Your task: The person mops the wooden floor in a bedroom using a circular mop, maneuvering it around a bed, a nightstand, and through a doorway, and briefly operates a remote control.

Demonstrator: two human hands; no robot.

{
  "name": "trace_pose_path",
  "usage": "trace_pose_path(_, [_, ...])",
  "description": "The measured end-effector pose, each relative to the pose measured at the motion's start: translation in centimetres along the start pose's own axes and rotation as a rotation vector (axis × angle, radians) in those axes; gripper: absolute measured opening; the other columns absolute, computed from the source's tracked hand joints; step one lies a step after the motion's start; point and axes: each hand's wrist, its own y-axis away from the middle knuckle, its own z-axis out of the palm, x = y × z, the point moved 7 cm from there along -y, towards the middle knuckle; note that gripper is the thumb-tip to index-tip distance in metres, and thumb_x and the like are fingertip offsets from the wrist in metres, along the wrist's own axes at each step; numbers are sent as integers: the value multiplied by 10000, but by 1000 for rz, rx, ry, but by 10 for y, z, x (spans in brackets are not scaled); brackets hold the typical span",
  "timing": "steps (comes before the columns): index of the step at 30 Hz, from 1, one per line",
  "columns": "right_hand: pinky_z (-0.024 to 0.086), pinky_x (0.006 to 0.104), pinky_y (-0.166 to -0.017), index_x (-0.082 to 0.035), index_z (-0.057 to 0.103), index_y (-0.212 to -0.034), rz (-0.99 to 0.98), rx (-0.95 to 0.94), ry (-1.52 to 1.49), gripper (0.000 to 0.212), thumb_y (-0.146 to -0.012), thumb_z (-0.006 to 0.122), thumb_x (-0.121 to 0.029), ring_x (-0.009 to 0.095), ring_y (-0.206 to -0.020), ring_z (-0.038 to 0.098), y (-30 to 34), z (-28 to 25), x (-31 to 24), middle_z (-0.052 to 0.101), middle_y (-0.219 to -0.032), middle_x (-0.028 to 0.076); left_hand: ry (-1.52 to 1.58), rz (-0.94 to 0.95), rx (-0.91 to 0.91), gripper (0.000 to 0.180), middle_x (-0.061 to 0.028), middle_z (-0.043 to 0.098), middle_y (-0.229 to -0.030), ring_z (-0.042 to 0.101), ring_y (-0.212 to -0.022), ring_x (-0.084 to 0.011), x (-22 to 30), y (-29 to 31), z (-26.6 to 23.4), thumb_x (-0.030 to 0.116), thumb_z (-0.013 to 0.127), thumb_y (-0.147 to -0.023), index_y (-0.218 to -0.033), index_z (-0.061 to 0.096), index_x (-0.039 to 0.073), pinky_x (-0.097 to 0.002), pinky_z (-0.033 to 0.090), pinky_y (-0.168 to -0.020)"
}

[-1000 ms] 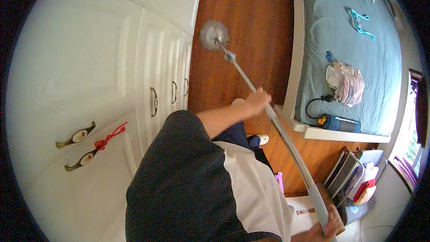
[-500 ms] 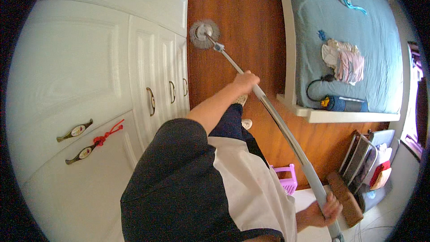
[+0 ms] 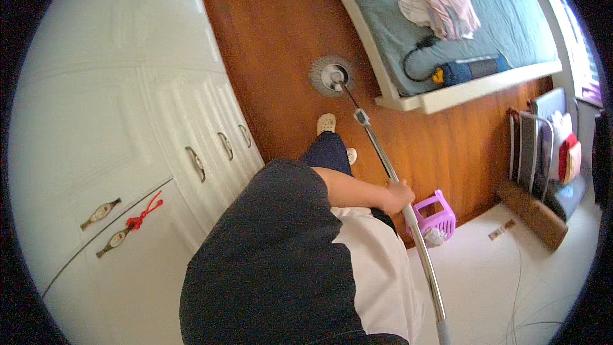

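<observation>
My left hand (image 3: 398,197) is closed around the metal pole of a spin mop (image 3: 426,262), near the join of a grey sleeve. From there the pole slants away to a round mop head (image 3: 333,76) with grey fringe, which rests on the brown wooden floor (image 3: 268,45) near the bed's corner. The pole's near end runs out at the lower edge. My right hand is out of view. Below the mop head, one cream clog (image 3: 326,124) shows on my foot, with part of the other beside it.
White cabinets (image 3: 83,134) with metal handles line the left. A bed (image 3: 377,57) stands at the upper right, holding folded clothes (image 3: 440,11) and a dark blue cylinder (image 3: 472,70). Near my left hand is a purple plastic stool (image 3: 440,222); farther right, a folding chair (image 3: 533,147).
The mop head has swept away from the cabinets toward the bed's corner. My left hand has drawn back nearer my body, still on the pole. My right hand has left the view.
</observation>
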Motion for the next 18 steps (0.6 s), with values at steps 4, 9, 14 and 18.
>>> trace_pose_path(4, [346,222,-452,-181,323,-504,-208,253,99,313,-785,447,-240,69,-402,342,68,-20,-31,319,-443,-63,30,146,-127,165,-112,587,-819,516,-897,-313,45,-14,26,43,623,-633,-794,606,71,-540,429,-601])
trace_pose_path(9, [318,197,-410,-195,293,-491,-251,394,-55,341,-772,465,-279,67,-371,297,104,-9,2,288,-434,-64,-60,180,-92,154,-100,593,-829,532,-883,-303,26,-21,23,59,634,-629,-780,603,70,-510,455,-630])
trace_pose_path(14, [285,177,-375,-194,298,-481,-249,425,-63,349,-778,466,-270,58,-351,267,82,22,32,276,-429,-72,-130,157,14,148,-83,599,-858,543,-886,-273,-22,-29,-24,63,622,-645,-792,614,84,-430,492,-641])
trace_pose_path(18, [309,174,-384,-192,371,-523,-129,-200,-286,296,-781,475,-292,53,-367,298,56,121,91,289,-437,-72,-136,137,214,81,-104,594,-779,556,-790,-304,-88,-30,-91,53,612,-611,-688,590,69,-384,489,-628])
